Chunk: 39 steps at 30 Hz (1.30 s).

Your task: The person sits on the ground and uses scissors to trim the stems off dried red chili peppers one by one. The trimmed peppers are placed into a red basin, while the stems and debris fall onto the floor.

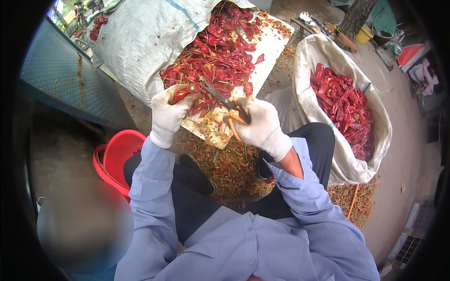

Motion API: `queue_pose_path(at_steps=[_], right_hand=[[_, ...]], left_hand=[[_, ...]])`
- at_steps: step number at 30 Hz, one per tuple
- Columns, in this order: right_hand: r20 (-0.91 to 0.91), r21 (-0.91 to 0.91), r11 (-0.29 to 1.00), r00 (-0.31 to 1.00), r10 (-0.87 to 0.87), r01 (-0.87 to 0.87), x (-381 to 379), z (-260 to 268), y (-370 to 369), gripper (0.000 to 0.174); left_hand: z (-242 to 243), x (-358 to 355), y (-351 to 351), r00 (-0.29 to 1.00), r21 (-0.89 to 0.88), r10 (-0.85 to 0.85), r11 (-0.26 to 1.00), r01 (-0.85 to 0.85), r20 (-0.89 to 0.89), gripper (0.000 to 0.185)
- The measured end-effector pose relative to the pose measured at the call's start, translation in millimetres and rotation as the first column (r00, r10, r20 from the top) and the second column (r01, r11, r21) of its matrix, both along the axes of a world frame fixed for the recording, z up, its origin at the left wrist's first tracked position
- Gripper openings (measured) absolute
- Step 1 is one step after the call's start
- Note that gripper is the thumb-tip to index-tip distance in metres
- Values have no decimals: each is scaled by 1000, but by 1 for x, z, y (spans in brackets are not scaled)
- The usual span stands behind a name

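Observation:
My left hand (171,111), in a white knit glove, is closed around a dried red chili pepper (180,95). To its right, my gloved right hand (259,121) holds scissors with orange handles (233,114); their blades point up and left, near the pepper. Whether the blades touch anything is hard to tell. Beyond both hands, a heap of dried red chili peppers with stems (225,52) spills from a white woven sack (133,42) onto a pale board (272,52). Stem bits and seeds lie on the board's near end.
On the right stands an open white woven sack (381,126) holding red peppers (342,109). A red plastic basin (121,147) is at the left, below a blue textured panel (70,73). Cut stems (225,168) cover the ground between my feet. A tree trunk (357,17) rises at the back right.

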State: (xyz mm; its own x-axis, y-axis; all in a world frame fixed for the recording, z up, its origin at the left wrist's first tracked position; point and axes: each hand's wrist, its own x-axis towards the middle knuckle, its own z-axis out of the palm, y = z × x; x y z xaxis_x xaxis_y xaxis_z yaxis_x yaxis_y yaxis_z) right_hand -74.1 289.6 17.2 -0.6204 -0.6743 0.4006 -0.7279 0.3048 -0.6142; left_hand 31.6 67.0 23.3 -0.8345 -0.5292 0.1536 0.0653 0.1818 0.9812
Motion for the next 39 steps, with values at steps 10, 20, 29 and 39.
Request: queue_pose_path(at_steps=[10,20,29,39], right_hand=[[-69,185,983,998,10,3,5,5,1,32],[0,230,973,1000,13,-12,4,12,4,34],[34,207,978,999,15,-22,2,12,5,31],[-77,270,963,997,10,12,1,16,8,33]], left_hand=[[1,5,-8,996,-280,83,956,-83,-11,26],[-7,4,-15,996,-377,93,922,-90,-10,29],[-5,5,-16,997,-454,72,889,-67,-8,29],[-12,5,-21,998,-411,63,910,-55,4,29]])
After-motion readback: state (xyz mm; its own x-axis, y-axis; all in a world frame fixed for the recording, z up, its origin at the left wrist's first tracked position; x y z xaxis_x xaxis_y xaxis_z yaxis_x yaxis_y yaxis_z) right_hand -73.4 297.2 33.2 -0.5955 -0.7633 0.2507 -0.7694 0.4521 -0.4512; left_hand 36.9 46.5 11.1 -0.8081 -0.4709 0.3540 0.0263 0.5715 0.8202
